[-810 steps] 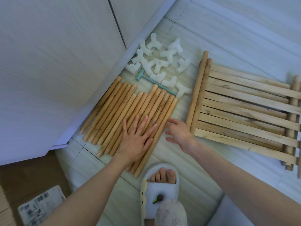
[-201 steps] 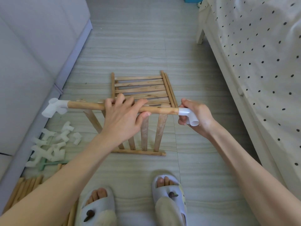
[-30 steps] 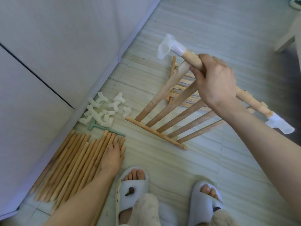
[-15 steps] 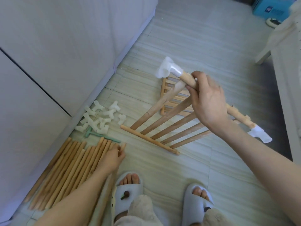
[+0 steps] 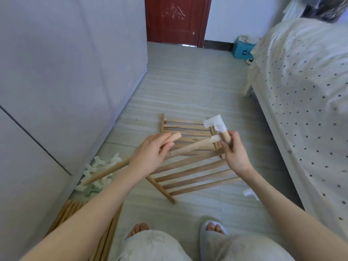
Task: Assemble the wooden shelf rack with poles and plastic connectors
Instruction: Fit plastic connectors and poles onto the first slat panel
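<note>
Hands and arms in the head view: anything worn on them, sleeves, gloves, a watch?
Nothing worn shows. The left hand and right hand have no gloves and no rings visible on the fingers. Both forearms are bare right to the frame edge: no sleeves, watch or bracelet in view.

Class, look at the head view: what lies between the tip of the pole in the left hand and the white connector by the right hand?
Bare air: a short gap separates the pole tip from the connector. Behind it, a slatted panel lies on the floor.
</note>
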A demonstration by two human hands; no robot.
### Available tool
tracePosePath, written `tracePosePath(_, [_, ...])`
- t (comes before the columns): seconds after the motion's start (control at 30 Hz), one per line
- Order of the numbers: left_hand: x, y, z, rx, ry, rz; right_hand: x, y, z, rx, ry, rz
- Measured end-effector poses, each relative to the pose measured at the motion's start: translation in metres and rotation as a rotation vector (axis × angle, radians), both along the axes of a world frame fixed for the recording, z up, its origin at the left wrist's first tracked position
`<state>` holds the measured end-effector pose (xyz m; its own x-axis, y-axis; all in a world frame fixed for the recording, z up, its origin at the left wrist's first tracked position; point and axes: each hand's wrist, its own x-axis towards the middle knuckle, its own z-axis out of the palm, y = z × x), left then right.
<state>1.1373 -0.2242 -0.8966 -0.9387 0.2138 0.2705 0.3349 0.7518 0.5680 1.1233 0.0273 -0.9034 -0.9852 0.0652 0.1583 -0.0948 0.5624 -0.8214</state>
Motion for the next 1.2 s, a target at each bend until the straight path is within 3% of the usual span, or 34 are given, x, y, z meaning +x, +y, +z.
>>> tracePosePath(0.13, [-0.012,0.056,0.008,-0.084,0.071,-0.16,0.017,0.024,-0.02,-0.117,-0.009,-0.013])
tracePosePath(0.4, [-0.026,0.117,-0.015,-0.149,0.069,-0.281,0.031,0.057,-0.067,-0.295,-0.094,-0.039])
tracePosePath(0.67, [-0.025,0.149,-0.031,-0.282,0.14,-0.352,0.033,0.082,-0.103,-0.227,-0.257,-0.13])
tracePosePath(0.77, [-0.025,0.154,-0.033,-0.321,0.11,-0.355,0.035,0.088,-0.094,-0.224,-0.274,-0.075])
tracePosePath(0.97, [-0.017,0.157,-0.037,-0.36,0.05,-0.407,0.059,0.1,-0.057,-0.436,-0.284,0.174])
tracePosePath(1.2, [-0.013,0.157,-0.034,-0.301,0.015,-0.398,0.048,0.089,-0.023,-0.451,-0.134,-0.022])
